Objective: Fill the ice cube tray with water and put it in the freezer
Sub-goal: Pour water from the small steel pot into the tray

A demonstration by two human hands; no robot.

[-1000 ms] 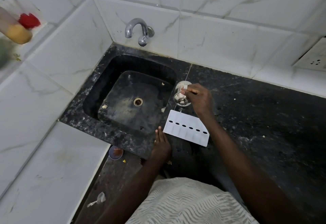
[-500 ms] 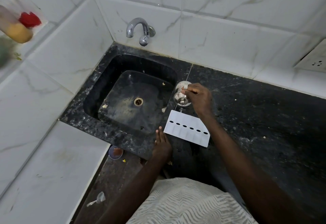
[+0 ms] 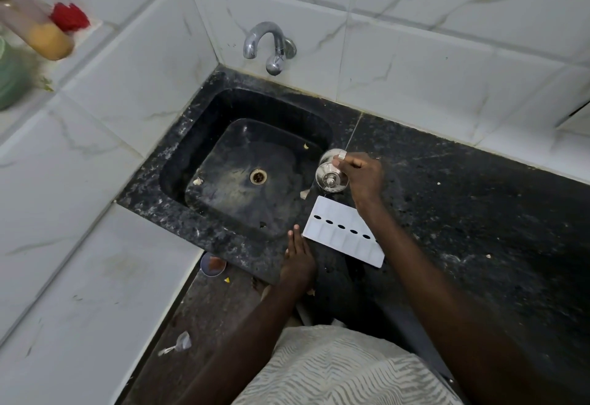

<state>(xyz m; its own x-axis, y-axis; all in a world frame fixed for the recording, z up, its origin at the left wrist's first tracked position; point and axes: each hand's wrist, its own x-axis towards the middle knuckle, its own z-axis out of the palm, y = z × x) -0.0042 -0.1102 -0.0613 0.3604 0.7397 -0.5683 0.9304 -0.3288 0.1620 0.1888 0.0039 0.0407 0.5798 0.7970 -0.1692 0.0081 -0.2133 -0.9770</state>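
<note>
A white ice cube tray (image 3: 343,235) with a row of dark oval holes lies flat on the black granite counter (image 3: 479,213), just right of the sink. My right hand (image 3: 364,174) grips a shiny steel cup (image 3: 330,178), tilted over the tray's far edge with its mouth turned down toward the tray. I cannot tell whether water is running out. My left hand (image 3: 298,254) rests flat on the counter's front edge, fingers straight, its fingertips beside the tray's near left corner and holding nothing.
The black sink (image 3: 178,162) lies left of the tray, with a chrome tap (image 3: 271,43) on the tiled wall above it. On a ledge at upper left stand a bottle (image 3: 41,34) and a red object (image 3: 68,16). A small bowl (image 3: 213,264) sits on the floor below.
Both hands, the cup and the tray keep nearly the same pose; only the camera view shifts slightly.
</note>
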